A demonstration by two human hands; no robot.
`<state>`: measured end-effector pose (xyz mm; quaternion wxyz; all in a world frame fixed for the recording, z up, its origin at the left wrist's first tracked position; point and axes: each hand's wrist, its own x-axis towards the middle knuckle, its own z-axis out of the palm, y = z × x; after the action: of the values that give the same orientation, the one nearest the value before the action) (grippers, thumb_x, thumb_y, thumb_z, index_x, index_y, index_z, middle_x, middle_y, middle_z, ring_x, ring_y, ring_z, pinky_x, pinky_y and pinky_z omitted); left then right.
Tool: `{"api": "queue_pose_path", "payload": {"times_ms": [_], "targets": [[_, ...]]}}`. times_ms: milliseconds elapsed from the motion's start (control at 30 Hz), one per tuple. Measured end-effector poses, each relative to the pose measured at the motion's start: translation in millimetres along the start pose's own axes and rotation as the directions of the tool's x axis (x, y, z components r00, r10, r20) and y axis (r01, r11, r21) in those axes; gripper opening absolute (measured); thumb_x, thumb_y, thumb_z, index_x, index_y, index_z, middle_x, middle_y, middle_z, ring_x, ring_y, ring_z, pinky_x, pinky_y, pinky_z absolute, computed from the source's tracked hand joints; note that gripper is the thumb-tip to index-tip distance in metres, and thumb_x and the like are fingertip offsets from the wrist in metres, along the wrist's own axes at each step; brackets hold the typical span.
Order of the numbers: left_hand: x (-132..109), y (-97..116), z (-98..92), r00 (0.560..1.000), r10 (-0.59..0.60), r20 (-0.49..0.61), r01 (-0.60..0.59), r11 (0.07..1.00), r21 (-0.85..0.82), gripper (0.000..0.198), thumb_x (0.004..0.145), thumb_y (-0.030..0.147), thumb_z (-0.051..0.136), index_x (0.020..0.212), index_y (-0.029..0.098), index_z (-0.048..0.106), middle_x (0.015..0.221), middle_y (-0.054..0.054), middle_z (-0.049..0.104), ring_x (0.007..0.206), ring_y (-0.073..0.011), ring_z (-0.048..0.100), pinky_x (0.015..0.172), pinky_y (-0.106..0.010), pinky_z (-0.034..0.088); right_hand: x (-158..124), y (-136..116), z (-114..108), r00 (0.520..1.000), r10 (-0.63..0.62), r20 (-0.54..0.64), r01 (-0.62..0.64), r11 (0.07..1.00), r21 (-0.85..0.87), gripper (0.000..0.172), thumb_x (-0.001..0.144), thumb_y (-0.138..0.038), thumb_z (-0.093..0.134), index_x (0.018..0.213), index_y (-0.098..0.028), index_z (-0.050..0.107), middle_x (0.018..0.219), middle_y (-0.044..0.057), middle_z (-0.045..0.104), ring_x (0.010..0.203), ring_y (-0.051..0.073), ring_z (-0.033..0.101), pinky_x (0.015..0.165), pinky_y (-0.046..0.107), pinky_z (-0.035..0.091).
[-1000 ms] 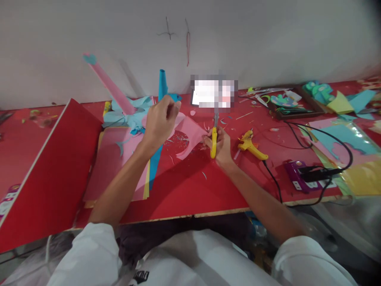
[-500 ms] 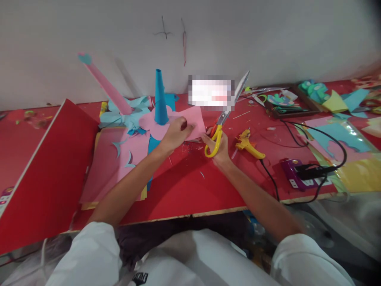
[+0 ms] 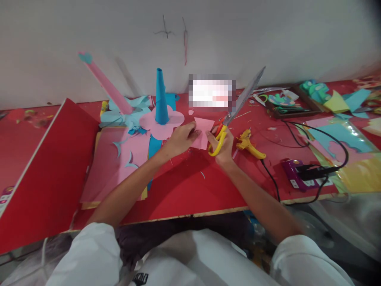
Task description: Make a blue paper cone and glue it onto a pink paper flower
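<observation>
Evidently sparing the pink paper (image 3: 203, 133) pinched in your left hand's grip (image 3: 183, 139), your right hand (image 3: 224, 146) clasps scissors (image 3: 228, 118) blades-away.

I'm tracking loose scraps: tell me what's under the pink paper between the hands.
Red tabletop shows past the lower edge of the pink paper. The paper covers whatever is directly under it, so that cannot be seen.

Craft wkspace; red tbl (image 3: 190, 192), glue gun (image 3: 251, 147), scissors (image 3: 229, 118), col. paper stack (image 3: 102, 165)
</observation>
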<state>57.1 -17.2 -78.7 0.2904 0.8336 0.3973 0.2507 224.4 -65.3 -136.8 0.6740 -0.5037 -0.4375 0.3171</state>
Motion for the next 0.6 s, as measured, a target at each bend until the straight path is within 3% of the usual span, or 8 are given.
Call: {"api": "queue_pose_path", "payload": {"times_ms": [167, 300, 400, 500, 600], "targets": [[-3, 4, 6.4, 0.996, -0.012, -0.088, 0.013, 1.000, 0.004, 0.032, 0.105, 0.029, 0.051, 0.078, 0.023, 0.036, 0.066, 0.004, 0.041, 0.060, -0.0127, 0.034, 0.061, -0.031, 0.024, -1, -5, -3, 0.997, 0.073, 0.016, -0.074, 0.996, 0.049, 0.048, 0.081, -0.058, 0.087, 0.087, -0.027, 0.051, 0.062, -0.010, 0.051, 0.041, 0.008, 0.046, 0.035, 0.024, 0.036], [-1, 4, -8.6, 0.979, 0.017, -0.204, -0.005, 0.998, 0.059, 0.030, 0.106, 0.027, 0.050, 0.079, 0.024, 0.038, 0.067, 0.004, 0.040, 0.060, -0.0130, 0.036, 0.061, -0.031, 0.028, -3, -10, -3, 0.984, 0.146, 0.105, -0.160, 0.977, 0.140, 0.055, 0.083, -0.069, 0.082, 0.084, -0.028, 0.047, 0.052, -0.012, 0.046, 0.037, 0.009, 0.045, 0.034, 0.022, 0.032], [3, 1, -30.6, 0.925, 0.034, -0.378, -0.010, 0.998, 0.064, 0.031, 0.108, 0.035, 0.050, 0.080, 0.024, 0.041, 0.067, 0.003, 0.040, 0.060, -0.0142, 0.038, 0.061, -0.032, 0.030, -9, -8, 3, 0.948, 0.194, 0.252, -0.235, 0.961, 0.144, 0.067, 0.078, -0.086, 0.074, 0.078, -0.027, 0.042, 0.052, -0.012, 0.039, 0.038, 0.009, 0.047, 0.034, 0.022, 0.032], [4, -3, -51.3, 0.847, 0.061, -0.528, -0.035, 0.998, 0.060, 0.041, 0.108, 0.052, 0.050, 0.078, 0.025, 0.042, 0.066, 0.003, 0.038, 0.061, -0.0157, 0.039, 0.060, -0.033, 0.031, -23, -4, 15, 0.878, 0.226, 0.423, -0.312, 0.938, 0.148, 0.079, 0.068, -0.103, 0.060, 0.082, -0.028, 0.042, 0.061, -0.010, 0.044, 0.043, 0.011, 0.052, 0.041, 0.027, 0.044], [4, -1, -65.7, 0.780, 0.114, -0.615, -0.091, 0.994, 0.068, 0.048, 0.107, 0.064, 0.049, 0.078, 0.026, 0.043, 0.065, 0.002, 0.036, 0.061, -0.0169, 0.039, 0.061, -0.034, 0.033, -40, 0, 27, 0.841, 0.188, 0.508, -0.262, 0.962, 0.079, 0.081, 0.070, -0.105, 0.053, 0.093, -0.028, 0.049, 0.070, -0.005, 0.055, 0.054, 0.014, 0.057, 0.055, 0.032, 0.054]]}}
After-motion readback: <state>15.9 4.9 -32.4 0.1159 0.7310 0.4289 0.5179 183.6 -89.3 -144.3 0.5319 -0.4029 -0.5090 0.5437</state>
